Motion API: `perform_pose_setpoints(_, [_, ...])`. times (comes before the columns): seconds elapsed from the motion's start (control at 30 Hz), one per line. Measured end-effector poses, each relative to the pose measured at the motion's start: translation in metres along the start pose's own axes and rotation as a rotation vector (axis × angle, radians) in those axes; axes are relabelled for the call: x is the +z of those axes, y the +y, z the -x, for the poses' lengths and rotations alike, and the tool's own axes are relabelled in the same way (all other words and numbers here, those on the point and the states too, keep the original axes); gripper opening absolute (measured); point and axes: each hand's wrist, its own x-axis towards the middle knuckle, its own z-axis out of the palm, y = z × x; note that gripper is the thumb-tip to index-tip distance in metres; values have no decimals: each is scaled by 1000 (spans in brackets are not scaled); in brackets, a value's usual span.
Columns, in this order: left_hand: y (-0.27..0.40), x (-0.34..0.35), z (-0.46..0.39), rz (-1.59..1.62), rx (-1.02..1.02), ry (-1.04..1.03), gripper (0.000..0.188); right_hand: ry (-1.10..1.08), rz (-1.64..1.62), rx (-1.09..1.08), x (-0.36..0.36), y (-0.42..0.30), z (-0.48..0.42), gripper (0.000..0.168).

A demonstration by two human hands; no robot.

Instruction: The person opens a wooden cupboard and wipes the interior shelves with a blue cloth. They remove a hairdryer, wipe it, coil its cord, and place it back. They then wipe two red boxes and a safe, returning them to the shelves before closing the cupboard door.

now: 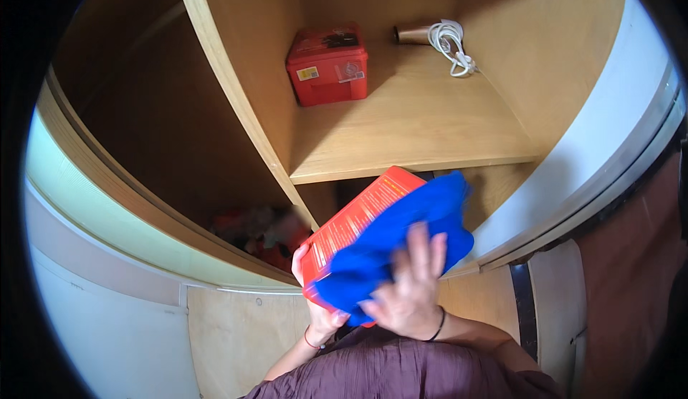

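Note:
A red box point(357, 216) with printed writing on its side is held tilted in front of the wooden cabinet. My left hand point(317, 297) grips its lower left end. Over the box's right part lies a blue cloth point(376, 248), spread out and slightly blurred. My right hand point(411, 286) presses on the cloth, fingers spread and blurred; whether they pinch the fabric is not clear. The cloth hides much of the box.
On the wooden shelf point(419, 125) stand another red box point(330, 68) and a hair dryer point(416, 35) with its white cord point(451, 44) coiled. An upright divider point(242, 103) borders a dark compartment on the left, with blurred items point(263, 230) low inside.

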Motion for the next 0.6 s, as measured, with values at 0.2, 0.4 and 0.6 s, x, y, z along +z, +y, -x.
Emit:
perform_pose_setpoints(0.2, [-49, -45, 21, 118, -377, -16, 92, -160, -251, -131, 20, -5, -24, 28])
perform_pose_setpoints(0.4, [-53, -38, 12, 397, -280, 50, 88, -232, -21, 129, 0, 57, -27, 20])
perform_pose_setpoints(0.6, [-46, -34, -5, 511, -523, 123, 80, -338, -1158, 337, -8, 96, -3, 52])
